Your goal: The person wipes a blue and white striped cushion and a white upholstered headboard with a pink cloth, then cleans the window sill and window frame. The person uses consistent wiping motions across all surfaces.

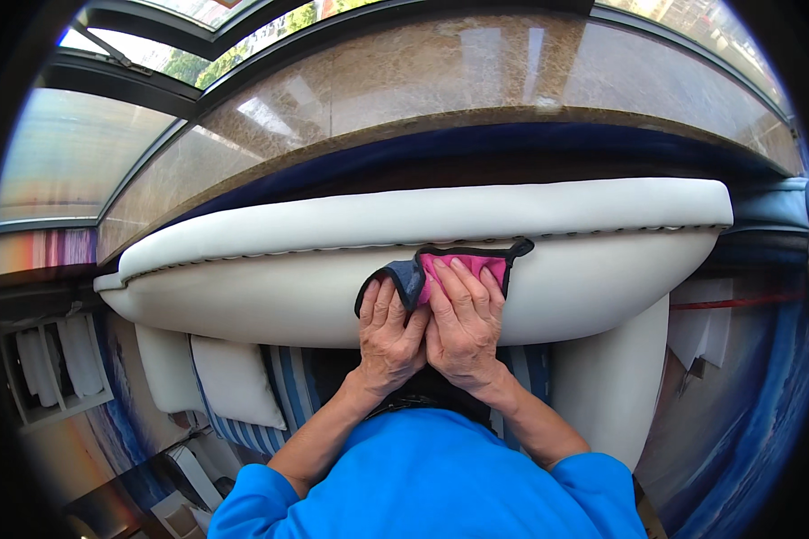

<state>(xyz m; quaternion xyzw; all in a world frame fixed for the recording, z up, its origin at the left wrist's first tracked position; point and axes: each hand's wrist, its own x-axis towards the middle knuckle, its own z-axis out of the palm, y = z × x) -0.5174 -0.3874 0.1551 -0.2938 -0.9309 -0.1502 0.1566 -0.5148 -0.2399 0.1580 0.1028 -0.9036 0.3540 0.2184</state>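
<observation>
A cleaning cloth [466, 266], pink on one face and dark grey-blue on the other with a black edging, lies against the front of a white padded headboard [288, 287]. My left hand [389, 334] is closed on the folded grey-blue part. Right beside it, my right hand [465, 322] presses on the pink part, its fingers bent over the cloth. The two hands touch near the thumbs. One black-edged corner sticks out to the right, close under the headboard's stitched seam. Folds under my palms are hidden.
Beyond the headboard runs a brown marble window sill [404, 76], with a dark gap between. An open window [144, 54] is at upper left. A white pillow [235, 382] rests on blue striped fabric [288, 373]. A white shelf [58, 364] stands far left.
</observation>
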